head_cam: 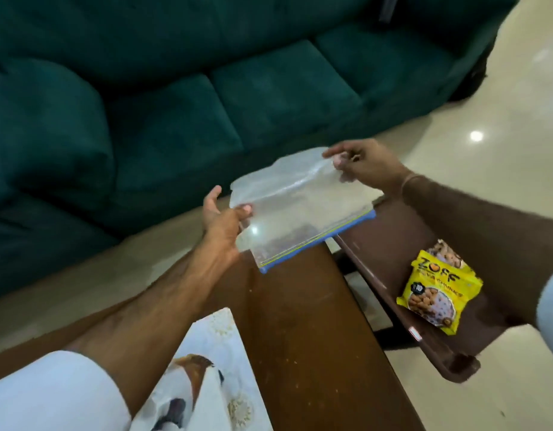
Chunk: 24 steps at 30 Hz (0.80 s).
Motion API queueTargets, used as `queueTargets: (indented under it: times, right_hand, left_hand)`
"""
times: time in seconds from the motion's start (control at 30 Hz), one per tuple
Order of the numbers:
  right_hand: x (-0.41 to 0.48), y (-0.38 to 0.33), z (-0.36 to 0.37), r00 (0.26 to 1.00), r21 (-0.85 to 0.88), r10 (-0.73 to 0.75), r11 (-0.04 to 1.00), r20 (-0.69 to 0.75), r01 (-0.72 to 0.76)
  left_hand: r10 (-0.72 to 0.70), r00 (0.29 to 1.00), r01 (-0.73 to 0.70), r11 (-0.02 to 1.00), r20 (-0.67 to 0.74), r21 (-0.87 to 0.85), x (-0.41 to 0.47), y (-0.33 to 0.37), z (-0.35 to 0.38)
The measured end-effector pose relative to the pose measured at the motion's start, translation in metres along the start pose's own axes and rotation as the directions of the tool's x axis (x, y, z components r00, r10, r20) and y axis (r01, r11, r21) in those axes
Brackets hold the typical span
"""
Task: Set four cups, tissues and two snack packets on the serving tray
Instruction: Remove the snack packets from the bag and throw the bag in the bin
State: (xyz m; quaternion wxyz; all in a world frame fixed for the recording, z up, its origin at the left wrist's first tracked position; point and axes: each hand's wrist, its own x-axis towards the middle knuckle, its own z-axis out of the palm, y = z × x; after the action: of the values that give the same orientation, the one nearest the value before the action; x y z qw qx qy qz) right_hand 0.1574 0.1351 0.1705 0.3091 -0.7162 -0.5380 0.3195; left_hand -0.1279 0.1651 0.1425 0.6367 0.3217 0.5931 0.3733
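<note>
Green sofa (pixel 175 104) behind brown desk (pixel 300 321). My left hand (pixel 222 219) and right hand (pixel 362 166) each pinch the clear zip bag (pixel 293 206) above the desk; yellow snack packets (pixel 437 290) lie on the brown tray (pixel 393 244). Best to keep both pinches firm and the bag level.

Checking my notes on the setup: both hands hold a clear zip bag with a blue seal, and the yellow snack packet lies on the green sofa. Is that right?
Not quite. The head view shows the yellow snack packet lying on the brown serving tray, not on the green sofa. The rest holds: the left hand and right hand both hold the clear zip bag with the blue seal.
</note>
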Motion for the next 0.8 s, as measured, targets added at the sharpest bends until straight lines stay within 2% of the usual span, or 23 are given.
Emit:
queueTargets:
  times: [0.1, 0.2, 0.37, 0.43, 0.53, 0.6, 0.67, 0.73, 0.77, 0.8]
  right_hand:
    - [-0.006, -0.083, -0.008, 0.994, -0.192, -0.096, 0.976, 0.058, 0.106]
    - [-0.014, -0.176, -0.011, 0.978, -0.384, -0.201, 0.899, 0.064, 0.21]
    - [-0.033, -0.334, -0.01, 0.927, -0.395, -0.374, 0.847, 0.033, 0.356]
    - [-0.046, -0.398, -0.008, 0.89, -0.397, -0.456, 0.815, 0.012, 0.423]
    - [-0.073, -0.49, -0.004, 0.842, -0.431, -0.538, 0.753, 0.031, 0.497]
    - [-0.096, -0.549, 0.002, 0.806, -0.476, -0.585, 0.685, 0.094, 0.552]
    - [-0.12, -0.604, 0.009, 0.758, -0.51, -0.636, 0.608, 0.145, 0.608]
    - [-0.143, -0.651, 0.016, 0.704, -0.505, -0.692, 0.556, 0.158, 0.66]
    - [-0.153, -0.672, 0.021, 0.681, -0.491, -0.717, 0.545, 0.146, 0.679]
    - [-0.162, -0.69, 0.027, 0.664, -0.474, -0.741, 0.549, 0.106, 0.688]
  left_hand:
    - [0.189, 0.982, -0.191, 0.972, 0.026, 0.136, -0.017, 0.072, -0.044]
    - [0.315, 0.944, -0.328, 0.89, 0.095, 0.315, -0.041, 0.147, -0.092]
    - [0.414, 0.895, -0.436, 0.727, 0.168, 0.53, -0.097, 0.265, -0.181]
    - [0.451, 0.868, -0.471, 0.616, 0.207, 0.631, -0.126, 0.309, -0.22]
    - [0.539, 0.804, -0.476, 0.334, 0.249, 0.813, -0.17, 0.371, -0.268]
    - [0.51, 0.783, -0.531, 0.247, 0.357, 0.811, -0.204, 0.411, -0.293]
    - [0.439, 0.769, -0.592, 0.213, 0.465, 0.777, -0.236, 0.443, -0.312]
    - [0.432, 0.73, -0.642, 0.166, 0.53, 0.749, -0.262, 0.465, -0.328]
    - [0.467, 0.702, -0.671, 0.178, 0.538, 0.72, -0.273, 0.473, -0.337]
    - [0.505, 0.683, -0.698, 0.241, 0.527, 0.674, -0.281, 0.479, -0.348]
